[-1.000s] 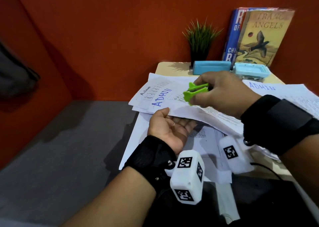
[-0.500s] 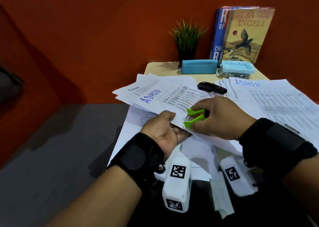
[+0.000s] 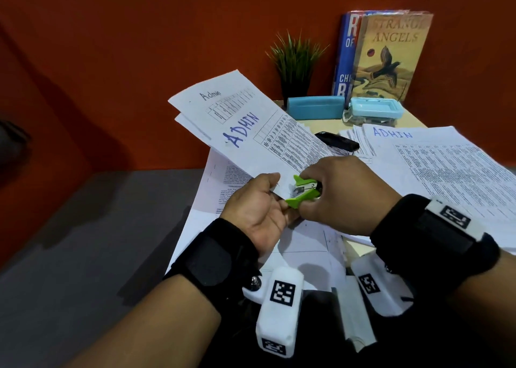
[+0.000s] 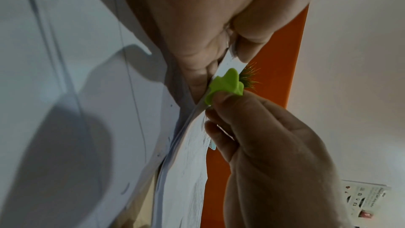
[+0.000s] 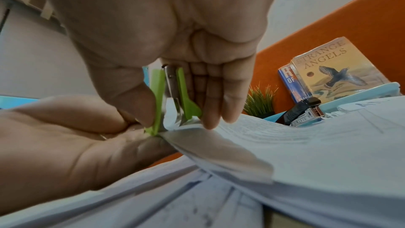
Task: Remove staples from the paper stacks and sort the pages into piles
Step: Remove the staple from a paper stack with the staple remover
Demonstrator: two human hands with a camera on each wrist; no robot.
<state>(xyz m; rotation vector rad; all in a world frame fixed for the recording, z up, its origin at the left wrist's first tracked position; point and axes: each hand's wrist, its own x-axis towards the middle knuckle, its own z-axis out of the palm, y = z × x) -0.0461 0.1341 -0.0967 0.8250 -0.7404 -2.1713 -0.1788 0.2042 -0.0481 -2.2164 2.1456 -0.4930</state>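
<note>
A stapled paper stack marked "ADMIN" is lifted off the desk and tilts up to the far left. My left hand pinches its near corner, thumb on top and fingers beneath. My right hand grips a green staple remover whose metal claws sit on that same corner, right beside my left thumb. In the right wrist view the staple remover straddles the stack's corner. In the left wrist view the staple remover shows against the paper edge. The staple itself is hidden.
More loose pages lie under my hands, and a pile headed "ADMIN" covers the desk's right side. A black stapler, two blue boxes, a small plant and books stand at the back.
The stack's far end has risen off the desk. Both hands came nearer to me, and the staple remover went from above the sheet's middle to its near corner.
</note>
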